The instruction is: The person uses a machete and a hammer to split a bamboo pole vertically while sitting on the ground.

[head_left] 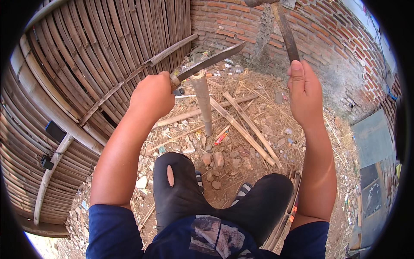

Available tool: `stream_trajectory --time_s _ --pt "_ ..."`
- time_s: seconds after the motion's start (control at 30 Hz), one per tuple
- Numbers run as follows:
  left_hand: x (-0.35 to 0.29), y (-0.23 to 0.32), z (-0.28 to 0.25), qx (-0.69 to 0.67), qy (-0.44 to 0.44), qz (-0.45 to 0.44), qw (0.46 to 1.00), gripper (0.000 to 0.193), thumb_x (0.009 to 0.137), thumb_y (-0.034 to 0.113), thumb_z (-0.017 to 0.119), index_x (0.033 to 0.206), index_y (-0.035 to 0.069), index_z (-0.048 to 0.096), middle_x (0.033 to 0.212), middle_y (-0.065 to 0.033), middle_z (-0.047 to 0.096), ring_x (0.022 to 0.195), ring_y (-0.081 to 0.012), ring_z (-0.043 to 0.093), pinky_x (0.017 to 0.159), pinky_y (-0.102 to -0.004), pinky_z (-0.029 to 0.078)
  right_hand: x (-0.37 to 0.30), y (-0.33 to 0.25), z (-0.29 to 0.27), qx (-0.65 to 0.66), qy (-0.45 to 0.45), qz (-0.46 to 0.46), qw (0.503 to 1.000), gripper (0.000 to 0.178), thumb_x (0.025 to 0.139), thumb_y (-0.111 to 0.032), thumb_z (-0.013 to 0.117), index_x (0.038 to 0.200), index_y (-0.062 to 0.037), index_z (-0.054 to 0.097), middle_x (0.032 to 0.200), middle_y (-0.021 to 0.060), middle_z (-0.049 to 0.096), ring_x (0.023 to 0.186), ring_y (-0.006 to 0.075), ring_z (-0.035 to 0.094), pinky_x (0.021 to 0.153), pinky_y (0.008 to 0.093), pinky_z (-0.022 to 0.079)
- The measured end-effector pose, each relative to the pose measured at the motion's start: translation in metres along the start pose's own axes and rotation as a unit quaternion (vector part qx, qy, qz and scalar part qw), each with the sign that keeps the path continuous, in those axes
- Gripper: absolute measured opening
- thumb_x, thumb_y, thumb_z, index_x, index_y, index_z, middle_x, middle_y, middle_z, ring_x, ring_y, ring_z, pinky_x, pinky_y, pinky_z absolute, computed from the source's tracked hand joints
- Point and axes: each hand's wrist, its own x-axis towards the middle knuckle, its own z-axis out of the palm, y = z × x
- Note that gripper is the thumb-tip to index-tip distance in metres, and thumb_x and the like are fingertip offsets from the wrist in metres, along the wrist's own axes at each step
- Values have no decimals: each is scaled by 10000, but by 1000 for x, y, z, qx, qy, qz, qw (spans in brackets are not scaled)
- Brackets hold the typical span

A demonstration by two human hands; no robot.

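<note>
My left hand (153,96) is closed around the wooden handle of a machete (213,60), whose long blade points to the far right. Beneath the blade a bamboo pole (203,103) stands upright on the ground, its cut top at the blade's edge; whether the two touch I cannot tell. Raised at the right, my right hand (305,93) grips the wooden handle of a hammer (285,32). The hammer's dark head is partly cut off at the top of the view, well above and to the right of the blade.
Split bamboo strips (243,129) lie on the rubble-strewn ground before my knees, and more strips (280,216) lie by my right leg. A bamboo slat wall (103,52) rises at the left. A brick wall (327,47) closes off the far side and right.
</note>
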Motion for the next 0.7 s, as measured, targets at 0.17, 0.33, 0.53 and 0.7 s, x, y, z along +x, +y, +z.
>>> stream_trajectory --time_s 0.17,0.33,0.53,0.7 --pt "0 10 -7 33 -30 5 999 225 891 78 632 1097 -7 663 1013 -260 739 995 -433 724 886 -525 580 -1 19 25 -93 -139 37 985 550 1103 -514 468 940 -4 596 660 137 540 619 269 531 615 419 434" --pt "0 11 -2 16 -26 3 1000 220 896 79 634 1096 -4 674 1022 -253 742 991 -432 726 880 -519 584 3 12 -2 85 -7 66 994 554 1102 -523 463 974 0 592 663 154 539 627 290 539 634 440 454" --pt "0 24 -3 20 -27 8 999 221 895 72 632 1095 -10 677 1036 -256 741 1005 -424 727 880 -513 587 -12 30 37 -37 -83 40 995 558 1110 -522 445 990 1 595 662 121 521 635 249 535 630 420 454" --pt "-1 29 -2 32 -30 19 999 221 898 66 626 1096 -18 677 1042 -256 740 1006 -422 730 878 -509 591 0 26 19 -48 -109 49 992 550 1110 -529 444 962 -17 576 657 61 498 616 186 510 599 380 433"
